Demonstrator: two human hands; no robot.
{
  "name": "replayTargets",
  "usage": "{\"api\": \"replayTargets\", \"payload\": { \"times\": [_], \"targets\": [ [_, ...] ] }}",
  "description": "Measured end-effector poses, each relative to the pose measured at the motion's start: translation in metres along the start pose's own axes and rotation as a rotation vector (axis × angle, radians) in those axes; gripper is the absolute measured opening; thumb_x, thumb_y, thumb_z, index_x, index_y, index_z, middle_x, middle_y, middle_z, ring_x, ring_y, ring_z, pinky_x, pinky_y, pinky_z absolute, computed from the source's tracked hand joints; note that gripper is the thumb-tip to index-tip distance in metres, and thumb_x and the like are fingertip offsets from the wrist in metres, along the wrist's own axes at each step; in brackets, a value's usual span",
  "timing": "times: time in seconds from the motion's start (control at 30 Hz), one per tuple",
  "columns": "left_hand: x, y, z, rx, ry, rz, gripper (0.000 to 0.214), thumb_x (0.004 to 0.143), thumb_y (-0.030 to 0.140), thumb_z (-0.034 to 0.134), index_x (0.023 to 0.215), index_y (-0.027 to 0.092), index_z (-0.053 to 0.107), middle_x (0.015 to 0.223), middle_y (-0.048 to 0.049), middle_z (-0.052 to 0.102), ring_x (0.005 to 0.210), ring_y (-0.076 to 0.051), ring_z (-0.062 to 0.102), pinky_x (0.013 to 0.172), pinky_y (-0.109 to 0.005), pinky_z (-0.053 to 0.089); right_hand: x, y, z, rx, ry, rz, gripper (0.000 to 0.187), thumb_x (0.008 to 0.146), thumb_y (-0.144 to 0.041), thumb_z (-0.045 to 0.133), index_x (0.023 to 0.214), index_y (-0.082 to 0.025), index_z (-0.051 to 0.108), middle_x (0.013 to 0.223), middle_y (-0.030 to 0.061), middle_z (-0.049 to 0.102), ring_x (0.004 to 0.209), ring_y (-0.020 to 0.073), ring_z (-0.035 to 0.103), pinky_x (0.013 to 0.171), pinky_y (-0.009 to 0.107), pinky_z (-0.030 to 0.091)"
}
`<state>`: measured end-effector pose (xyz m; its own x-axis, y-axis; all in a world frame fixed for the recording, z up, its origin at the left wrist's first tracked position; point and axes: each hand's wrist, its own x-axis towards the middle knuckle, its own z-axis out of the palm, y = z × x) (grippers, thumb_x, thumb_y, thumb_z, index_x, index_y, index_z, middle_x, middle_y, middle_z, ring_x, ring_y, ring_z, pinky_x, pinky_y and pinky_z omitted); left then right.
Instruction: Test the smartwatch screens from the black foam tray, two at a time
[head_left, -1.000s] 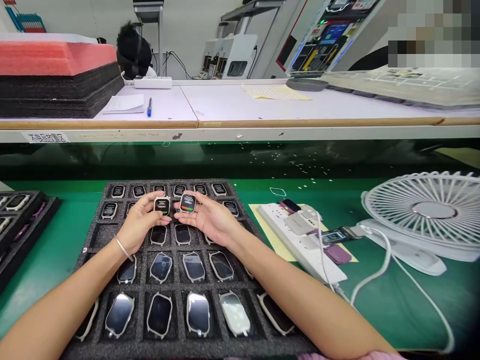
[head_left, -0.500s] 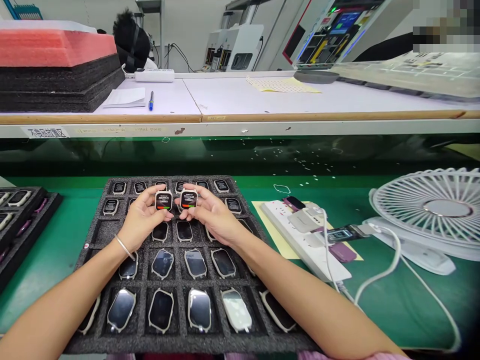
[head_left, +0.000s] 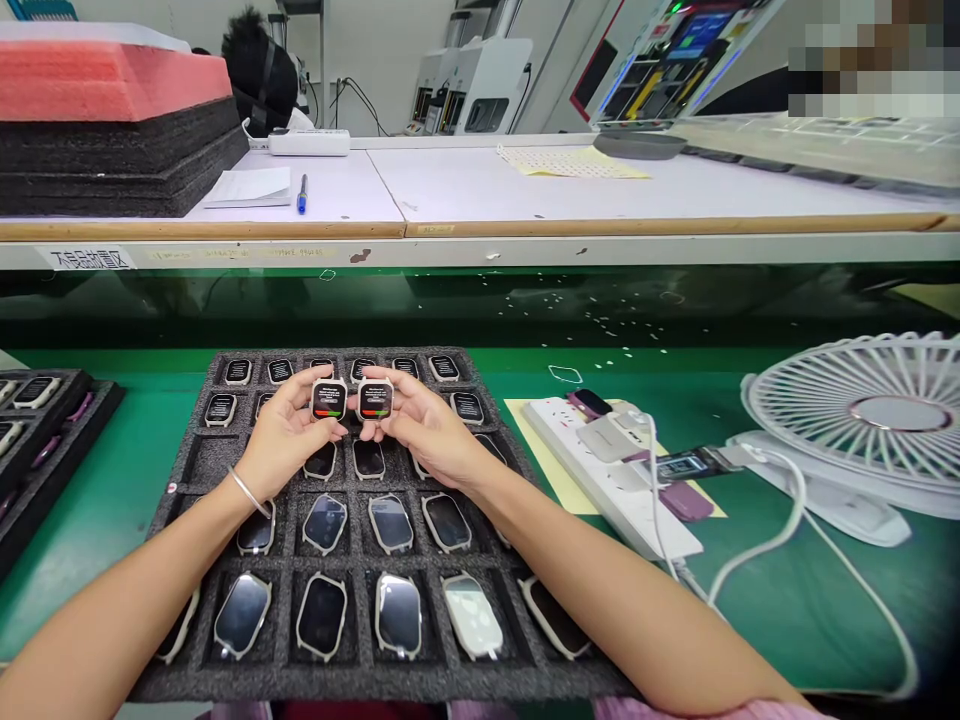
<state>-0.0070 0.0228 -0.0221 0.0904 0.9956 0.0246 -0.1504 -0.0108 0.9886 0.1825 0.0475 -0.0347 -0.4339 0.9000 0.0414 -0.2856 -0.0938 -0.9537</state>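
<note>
At the left edge, a side tray [head_left: 56, 500] of dark foam, carrying watch bodies and purple pieces, lies on the green tabletop [head_left: 139, 500]. Above and behind it, a foam stack [head_left: 112, 165], black below and pink above, sits on a raised white shelf [head_left: 465, 195], with a blue pen [head_left: 302, 195] just to the right. Centrally, a main tray [head_left: 390, 685] of dark foam holds rows of watches in square compartments, the front ones dark-screened. Above its rear half, the left hand [head_left: 289, 430], a bangle [head_left: 249, 492] at its wrist, grips the left watch [head_left: 328, 400] between thumb and fingers; just beside it, the right watch [head_left: 375, 400] is pinched likewise in the right hand [head_left: 431, 435]. Both screens face the viewer, showing text above a red-and-green band. Farther right, a white power strip [head_left: 645, 520] rests partly on a yellow sheet [head_left: 545, 450], near a white fan [head_left: 900, 412].
</note>
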Motion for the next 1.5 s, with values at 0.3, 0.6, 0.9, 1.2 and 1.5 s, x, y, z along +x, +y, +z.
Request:
{"api": "replayTargets", "payload": {
  "times": [0.3, 0.6, 0.9, 1.2, 1.5],
  "targets": [
    [0.0005, -0.0011, 0.0006, -0.013, 0.006, 0.012, 0.055, 0.066, 0.014, 0.076, 0.117, 0.019, 0.056, 0.098, -0.0028, 0.067, 0.068, -0.012, 0.067, 0.072, -0.029, 0.057, -0.0014, 0.0002, 0.0002, 0.012, -0.039, -0.017, 0.055, 0.076, -0.014, 0.066, 0.129, -0.023, 0.053, 0.102, 0.0043, 0.072, 0.075, 0.0161, 0.069, 0.074, 0.034, 0.053],
    [0.0008, -0.0011, 0.0009, -0.025, 0.005, 0.025, 0.050, 0.068, 0.017, 0.078, 0.113, 0.019, 0.057, 0.094, -0.0016, 0.068, 0.066, -0.011, 0.067, 0.069, -0.027, 0.059, -0.0008, 0.0004, 0.0007, 0.001, -0.030, -0.015, 0.051, 0.079, -0.019, 0.068, 0.127, -0.023, 0.053, 0.100, 0.0036, 0.071, 0.072, 0.0151, 0.067, 0.070, 0.032, 0.051],
    [-0.0044, 0.0032, 0.0019, -0.074, -0.047, -0.070, 0.050, 0.074, 0.019, 0.071, 0.122, 0.018, 0.059, 0.108, -0.0086, 0.072, 0.075, -0.019, 0.074, 0.079, -0.039, 0.062, -0.0003, -0.0016, 0.0003, 0.024, 0.029, -0.004, 0.042, 0.074, -0.016, 0.069, 0.113, -0.023, 0.056, 0.092, 0.0004, 0.068, 0.063, 0.0118, 0.061, 0.063, 0.029, 0.048],
    [-0.0046, 0.0030, 0.0028, -0.080, -0.038, -0.091, 0.044, 0.075, 0.022, 0.071, 0.119, 0.018, 0.062, 0.104, -0.0068, 0.073, 0.070, -0.020, 0.075, 0.074, -0.037, 0.063, 0.0008, -0.0011, -0.0011, 0.031, 0.053, 0.007, 0.034, 0.076, -0.023, 0.072, 0.107, -0.022, 0.058, 0.082, -0.0020, 0.066, 0.058, 0.0100, 0.056, 0.058, 0.027, 0.045],
    [-0.0050, 0.0037, 0.0021, -0.071, -0.040, -0.088, 0.049, 0.071, 0.016, 0.066, 0.120, 0.017, 0.061, 0.105, -0.0076, 0.073, 0.072, -0.020, 0.075, 0.076, -0.039, 0.063, 0.0010, -0.0019, -0.0003, 0.028, 0.034, 0.009, 0.041, 0.070, -0.011, 0.066, 0.109, -0.023, 0.057, 0.084, -0.0024, 0.065, 0.060, 0.0111, 0.057, 0.060, 0.028, 0.044]
  ]
}}
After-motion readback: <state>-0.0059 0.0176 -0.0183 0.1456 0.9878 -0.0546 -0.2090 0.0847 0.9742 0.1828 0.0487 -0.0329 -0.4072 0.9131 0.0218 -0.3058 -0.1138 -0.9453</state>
